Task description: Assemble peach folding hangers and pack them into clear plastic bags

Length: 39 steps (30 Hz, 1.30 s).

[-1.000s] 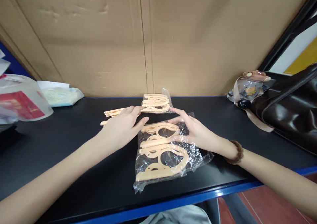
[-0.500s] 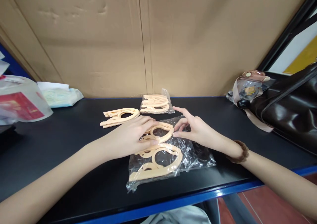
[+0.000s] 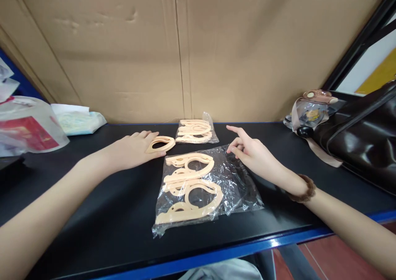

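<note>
A clear plastic bag (image 3: 238, 185) lies on the black table (image 3: 93, 214) and holds several flat peach plastic hanger pieces (image 3: 188, 189). My right hand (image 3: 252, 155) is at the bag's top right corner. Its thumb and middle finger pinch the film and its index finger points outward. My left hand (image 3: 131, 150) lies flat with fingers stretched over a loose peach hanger piece (image 3: 162, 143), left of the bag. A smaller packed bag of the same pieces (image 3: 194, 131) sits behind, against the cardboard.
A cardboard wall (image 3: 185, 53) closes the back. At the left are a white tissue pack (image 3: 77, 121) and a plastic bag with red print (image 3: 27, 131). A dark brown handbag (image 3: 361, 139) and a clear bottle with a ribbon (image 3: 312, 110) stand at the right. The table's blue edge (image 3: 247, 247) runs close to me.
My left hand left the bag's mouth and moved back left onto the loose hanger piece. The pieces now lie fully inside the bag. My right hand stayed at the bag's corner.
</note>
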### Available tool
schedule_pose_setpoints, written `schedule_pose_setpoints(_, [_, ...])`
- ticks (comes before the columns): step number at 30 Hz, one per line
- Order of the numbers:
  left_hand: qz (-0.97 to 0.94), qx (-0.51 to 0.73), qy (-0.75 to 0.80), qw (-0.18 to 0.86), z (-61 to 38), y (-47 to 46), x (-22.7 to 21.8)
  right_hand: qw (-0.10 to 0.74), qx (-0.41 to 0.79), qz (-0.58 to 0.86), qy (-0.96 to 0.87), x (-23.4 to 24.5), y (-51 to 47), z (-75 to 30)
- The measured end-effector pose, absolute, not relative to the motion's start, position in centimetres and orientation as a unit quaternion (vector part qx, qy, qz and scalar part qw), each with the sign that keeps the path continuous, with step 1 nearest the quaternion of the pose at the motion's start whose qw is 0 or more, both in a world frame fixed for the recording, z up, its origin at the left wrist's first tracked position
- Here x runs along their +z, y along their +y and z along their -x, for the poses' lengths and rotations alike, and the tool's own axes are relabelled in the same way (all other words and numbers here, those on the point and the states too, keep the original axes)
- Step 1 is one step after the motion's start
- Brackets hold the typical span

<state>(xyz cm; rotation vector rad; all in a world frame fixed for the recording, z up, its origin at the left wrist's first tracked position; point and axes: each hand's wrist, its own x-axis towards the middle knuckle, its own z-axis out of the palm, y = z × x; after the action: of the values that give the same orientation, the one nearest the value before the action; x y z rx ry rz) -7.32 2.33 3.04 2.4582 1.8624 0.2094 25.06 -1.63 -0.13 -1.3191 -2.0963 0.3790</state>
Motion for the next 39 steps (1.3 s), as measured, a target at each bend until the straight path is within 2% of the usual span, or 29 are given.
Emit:
schedule_pose_setpoints(4, [-0.781,-0.018,0.623,0.039,8.2,2.9,3.9,0.321,0.152,0.492,-0.795,0.1,-1.8,-24.9])
schedule_pose_setpoints(13, [-0.794,0.033,0.605,0.046,9.1,3.2,4.8,0.315,0.168,0.484,-0.799,0.2,-2.0,-24.8])
schedule_pose_setpoints(23, [-0.828,0.054,0.559,0.003,8.8,2.8,5.1,0.301,0.149,0.472,-0.815,0.2,-2.0,-24.8])
schedule_pose_setpoints(29, [-0.836,0.121,0.534,-0.022,8.6,2.2,5.5,0.305,0.148,0.467,-0.817,0.3,-2.0,-24.7])
schedule_pose_setpoints(36, [-0.827,0.065,0.558,-0.033,7.3,1.4,6.6,0.3,0.143,0.463,-0.822,0.2,-2.0,-24.6])
schedule_pose_setpoints(39, [-0.806,0.086,0.584,-0.047,7.1,1.2,6.9,0.3,0.146,0.461,-0.823,0.2,-2.0,-24.6])
